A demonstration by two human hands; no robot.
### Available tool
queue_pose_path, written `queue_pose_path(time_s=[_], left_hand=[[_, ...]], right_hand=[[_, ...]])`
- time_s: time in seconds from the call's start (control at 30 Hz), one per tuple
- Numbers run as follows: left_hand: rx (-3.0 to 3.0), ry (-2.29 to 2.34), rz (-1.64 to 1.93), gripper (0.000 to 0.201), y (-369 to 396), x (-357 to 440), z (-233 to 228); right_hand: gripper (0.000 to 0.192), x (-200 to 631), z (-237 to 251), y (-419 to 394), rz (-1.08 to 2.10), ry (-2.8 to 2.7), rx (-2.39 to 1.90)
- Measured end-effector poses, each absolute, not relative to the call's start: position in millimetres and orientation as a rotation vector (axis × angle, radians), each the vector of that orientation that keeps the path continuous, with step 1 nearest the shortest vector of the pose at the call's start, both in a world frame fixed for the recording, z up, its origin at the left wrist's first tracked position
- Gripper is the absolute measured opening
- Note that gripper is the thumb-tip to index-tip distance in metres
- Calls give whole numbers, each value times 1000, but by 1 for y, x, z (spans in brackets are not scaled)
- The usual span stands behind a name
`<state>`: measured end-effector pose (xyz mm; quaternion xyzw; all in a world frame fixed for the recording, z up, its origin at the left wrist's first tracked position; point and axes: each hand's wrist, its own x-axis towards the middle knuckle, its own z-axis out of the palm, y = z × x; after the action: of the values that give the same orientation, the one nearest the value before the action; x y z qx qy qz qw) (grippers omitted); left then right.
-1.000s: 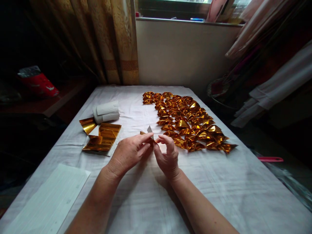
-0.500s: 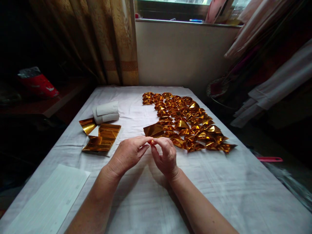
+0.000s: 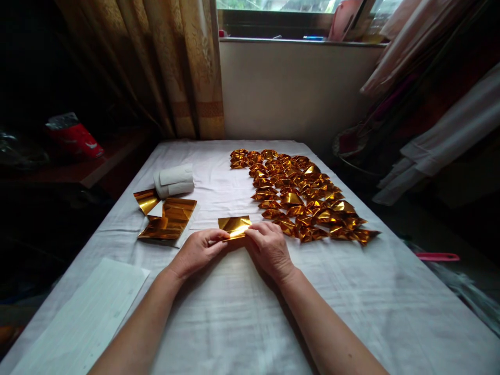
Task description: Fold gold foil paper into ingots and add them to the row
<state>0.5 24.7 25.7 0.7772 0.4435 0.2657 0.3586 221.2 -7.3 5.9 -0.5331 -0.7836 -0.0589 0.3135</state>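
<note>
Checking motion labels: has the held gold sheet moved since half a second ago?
Yes. The gold sheet moved left and nearer the person, judged against the folded gold pieces.

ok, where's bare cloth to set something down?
Biggest visible patch: white cloth right of the right forearm, on the near side of the folded gold pieces. Another: beyond the gold sheet, between the white roll and those pieces. Also between the forearms. Crowded: right rear, pieces packed in rows; left, foil stack close by the roll.

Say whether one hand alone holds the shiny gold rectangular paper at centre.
No, the left hand and the right hand both hold the gold paper.
</note>
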Motion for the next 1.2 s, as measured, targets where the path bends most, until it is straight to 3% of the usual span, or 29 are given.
queue_pose_path(time_s=[0.23,0.5,0.8,1.2], left_hand=[[2436,1438,745,12,-1,-5,22],[2516,1518,662,14,-6,-1,11],[2494,1622,724,12,-4,2,3],[2672,1513,737,15,-13,11,10]], right_hand=[[16,209,6,-20,-37,-2248,-1368],[12,215,-2,-21,183,-2041,-1492],[4,211,-5,-20,169,-1940,-1583],[9,209,-4,-19,159,-1964,-1630]])
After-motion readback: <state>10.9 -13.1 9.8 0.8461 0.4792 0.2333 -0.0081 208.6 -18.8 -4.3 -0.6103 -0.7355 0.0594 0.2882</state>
